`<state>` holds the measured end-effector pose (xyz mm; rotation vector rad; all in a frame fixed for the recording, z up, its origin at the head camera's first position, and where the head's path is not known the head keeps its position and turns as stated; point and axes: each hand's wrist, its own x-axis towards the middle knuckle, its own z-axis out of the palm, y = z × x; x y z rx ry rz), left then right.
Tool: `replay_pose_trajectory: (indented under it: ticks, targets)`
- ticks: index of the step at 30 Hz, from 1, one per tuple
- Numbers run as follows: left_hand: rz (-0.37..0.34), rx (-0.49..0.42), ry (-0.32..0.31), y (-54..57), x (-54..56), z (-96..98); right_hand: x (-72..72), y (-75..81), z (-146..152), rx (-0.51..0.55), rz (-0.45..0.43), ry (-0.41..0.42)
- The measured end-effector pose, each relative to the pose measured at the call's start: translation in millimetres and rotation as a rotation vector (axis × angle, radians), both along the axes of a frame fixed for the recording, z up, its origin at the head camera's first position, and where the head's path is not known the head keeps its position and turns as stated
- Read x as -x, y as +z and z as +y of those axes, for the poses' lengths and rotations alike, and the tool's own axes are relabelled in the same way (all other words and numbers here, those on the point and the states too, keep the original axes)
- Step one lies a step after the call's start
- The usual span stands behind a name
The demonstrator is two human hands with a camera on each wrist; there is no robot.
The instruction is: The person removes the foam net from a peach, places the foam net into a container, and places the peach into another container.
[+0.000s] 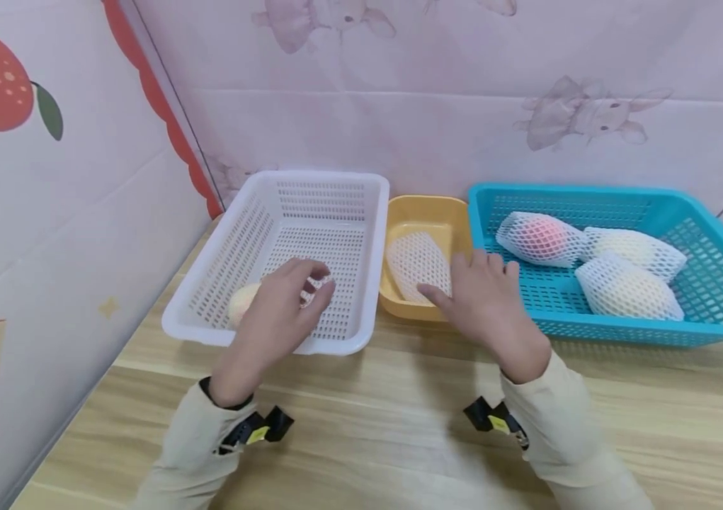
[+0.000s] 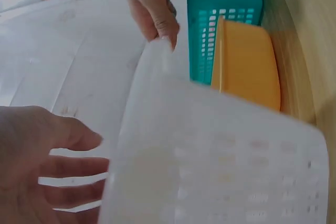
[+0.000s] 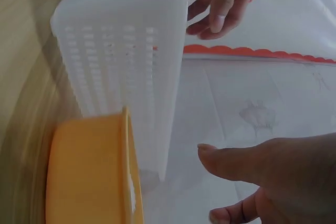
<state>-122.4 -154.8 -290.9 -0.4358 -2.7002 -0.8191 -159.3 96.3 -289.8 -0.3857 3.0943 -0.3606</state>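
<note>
Here's the left hand (image 1: 278,308), poised over the white basket (image 1: 382,219), fingers bent and the thumb well apart from them, nothing between; a bare pale fruit (image 1: 241,303) peeks out just left of those knuckles, partly hidden by the hand. Over to the right hand (image 1: 485,297), thumb and fingers spread wide and gripping nothing; beneath that thumb's tip lies a foam net sleeve (image 1: 421,262) in the yellow tray (image 1: 408,309) (touching or just above, I can't tell); beyond the right fingers, in the teal basket (image 1: 590,327), sit a netted red fruit (image 1: 542,237) and two netted pale fruits (image 1: 630,289). The step in hand looks like lining up for a pick-up; the next move, I'd judge, calls for a right-hand pinch on the sleeve and left fingers curled around the bare fruit.
</note>
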Motion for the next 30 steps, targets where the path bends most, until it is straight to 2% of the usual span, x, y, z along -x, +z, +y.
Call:
replay_pose_trajectory:
  ticks: [3, 6, 11, 15, 18, 21, 26, 28, 30]
  targets:
    - [0.12, -0.056, -0.012, -2.3, 2.0, 16.7, 1.8, 3.4, 20.4, -0.004, 0.037, -0.017]
    - [0.175, -0.089, -0.047, -3.9, 4.0, 33.5, 5.0, 6.9, 43.1, 0.004, 0.057, -0.044]
    - [0.165, -0.115, -0.12, -10.8, 8.4, 60.0, 11.8, 7.0, 78.9, 0.029, 0.031, -0.104]
    - [0.128, -0.085, -0.138, -16.6, 12.9, 80.1, 13.0, 1.4, 105.4, 0.028, 0.009, -0.14]
    - [0.084, -0.039, -0.119, -18.7, 16.5, 95.2, 13.3, -3.4, 124.8, 0.02, 0.005, -0.162]
    - [0.062, 0.043, -0.063, -20.7, 19.1, 111.6, 14.5, -7.8, 145.3, 0.01, 0.009, -0.189]
    - [0.141, 0.25, 0.061, -27.6, 23.8, 141.2, 17.6, -15.1, 175.9, 0.026, -0.024, -0.245]
    - [0.121, 0.292, 0.085, -30.5, 26.7, 152.2, 19.6, -17.7, 184.9, 0.029, -0.037, -0.261]
    - [0.049, 0.319, 0.084, -33.0, 30.1, 162.3, 21.4, -19.2, 192.0, 0.028, -0.046, -0.268]
